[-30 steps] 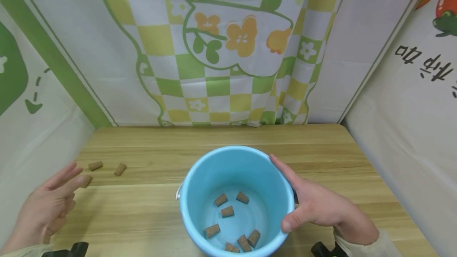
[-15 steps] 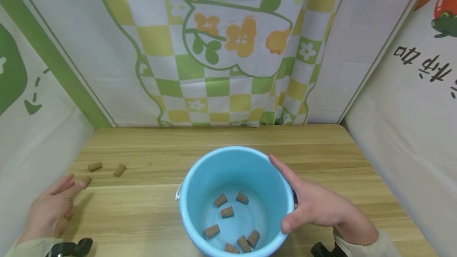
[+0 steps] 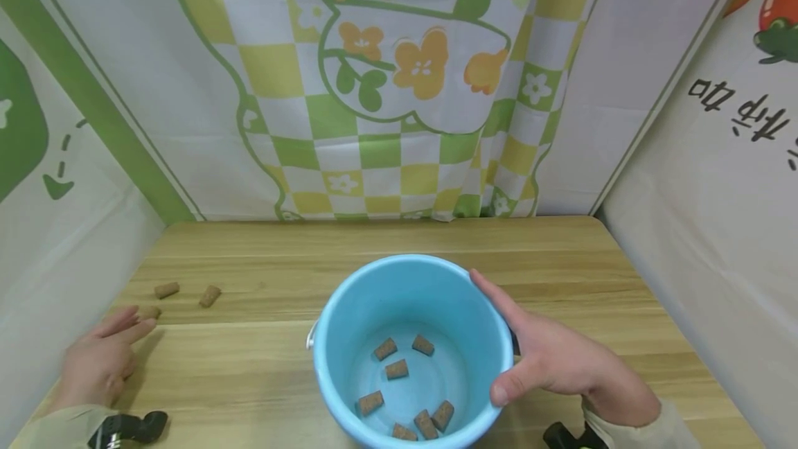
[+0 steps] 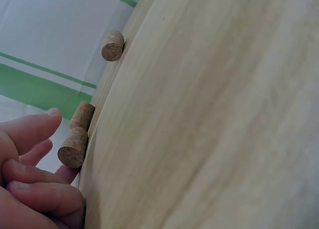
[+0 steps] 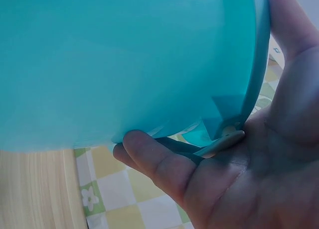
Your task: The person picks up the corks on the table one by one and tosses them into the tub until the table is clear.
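My left hand (image 3: 100, 359) is at the table's left side, beside a cork (image 3: 149, 312). In the left wrist view, the thumb (image 4: 37, 127) stands apart from that nearest cork (image 4: 73, 148), and a fingertip lies low beside it; contact is unclear. The other fingers are bent. Two more corks lie close by, one at the left (image 3: 166, 290) and another (image 3: 210, 296) to its right. With my right hand (image 3: 555, 359) I grip the right side of a light blue bucket (image 3: 330, 366), thumb over its rim. Several corks (image 3: 396, 369) lie scattered on the bucket's floor.
The wooden table (image 3: 249, 380) ends at a printed fabric backdrop (image 3: 399, 151), with white fabric walls on both sides. A white handle mount (image 3: 311, 335) sticks out from the bucket's left side.
My left hand has moved forward and down to the nearest cork, covering more of it in the head view. My right hand and the bucket have stayed in place.
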{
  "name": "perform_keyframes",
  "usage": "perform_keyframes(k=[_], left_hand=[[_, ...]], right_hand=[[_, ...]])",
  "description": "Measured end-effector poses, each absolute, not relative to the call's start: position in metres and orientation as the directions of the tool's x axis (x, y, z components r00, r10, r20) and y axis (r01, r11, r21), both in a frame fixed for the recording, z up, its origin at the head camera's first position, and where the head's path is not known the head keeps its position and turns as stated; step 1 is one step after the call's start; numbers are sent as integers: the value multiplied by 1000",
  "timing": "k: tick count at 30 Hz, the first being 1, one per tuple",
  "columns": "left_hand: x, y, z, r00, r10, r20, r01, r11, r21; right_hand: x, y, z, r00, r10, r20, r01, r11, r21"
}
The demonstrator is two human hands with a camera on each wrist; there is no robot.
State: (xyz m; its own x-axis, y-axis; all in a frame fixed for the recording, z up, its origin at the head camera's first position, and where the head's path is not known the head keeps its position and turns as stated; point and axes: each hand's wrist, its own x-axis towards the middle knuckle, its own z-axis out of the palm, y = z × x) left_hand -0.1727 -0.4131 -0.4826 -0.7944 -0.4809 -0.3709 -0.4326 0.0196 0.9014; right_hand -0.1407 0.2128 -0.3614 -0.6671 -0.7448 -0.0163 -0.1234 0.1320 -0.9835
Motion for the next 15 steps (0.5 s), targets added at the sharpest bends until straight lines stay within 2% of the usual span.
perform_keyframes(k=[5, 15], left_hand=[[-175, -407, -481, -792, -491, -361, -442, 54, 895], [-182, -404, -479, -782, -523, -340, -525, 258, 811]], right_hand=[[-141, 212, -360, -674, -738, -33, -119, 153, -981], [-141, 213, -360, -664, -747, -34, -108, 141, -984]])
